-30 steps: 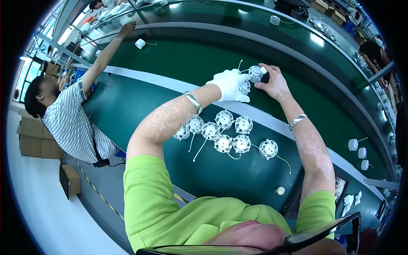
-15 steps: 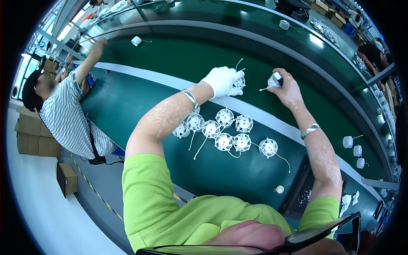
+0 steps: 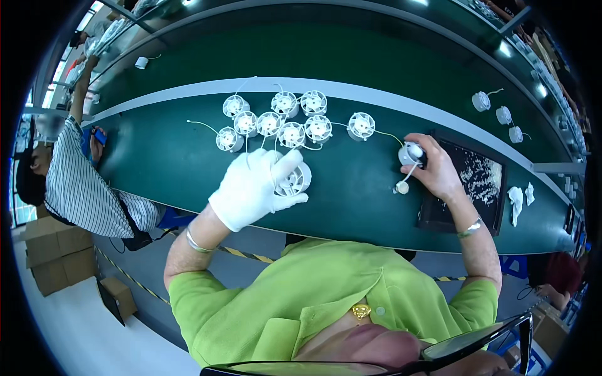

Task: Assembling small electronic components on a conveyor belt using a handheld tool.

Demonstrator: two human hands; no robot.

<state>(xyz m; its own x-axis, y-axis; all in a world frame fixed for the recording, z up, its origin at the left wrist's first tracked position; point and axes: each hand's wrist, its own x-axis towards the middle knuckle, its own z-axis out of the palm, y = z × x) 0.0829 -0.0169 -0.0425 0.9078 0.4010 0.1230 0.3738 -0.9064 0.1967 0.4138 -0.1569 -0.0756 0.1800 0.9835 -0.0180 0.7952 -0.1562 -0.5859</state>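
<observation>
My left hand (image 3: 254, 188), in a white glove, is closed around a small white fan unit (image 3: 295, 182), its spoked face showing between thumb and fingers. My bare right hand (image 3: 437, 168) grips another white fan unit (image 3: 408, 154) from the side; a dark part shows by the fingers. From that unit a white wire hangs down towards a small cream round piece (image 3: 401, 187) on the table. Beyond my left hand, several white fan units (image 3: 269, 124) stand spoked side up in a loose cluster, their wires spread about. One unit (image 3: 361, 126) stands apart, between the cluster and my right hand.
A black tray (image 3: 433, 212) with many tiny pale pieces lies beside my right hand. Crumpled white cloths (image 3: 515, 203) are right of it. Past the pale ledge (image 3: 389, 106) runs a green belt (image 3: 351, 50) carrying a few more units. A person in stripes (image 3: 88, 194) sits at left.
Both hands have come back from over the belt to the near table, each with a fan unit. The view has shifted, so the cluster now appears farther up.
</observation>
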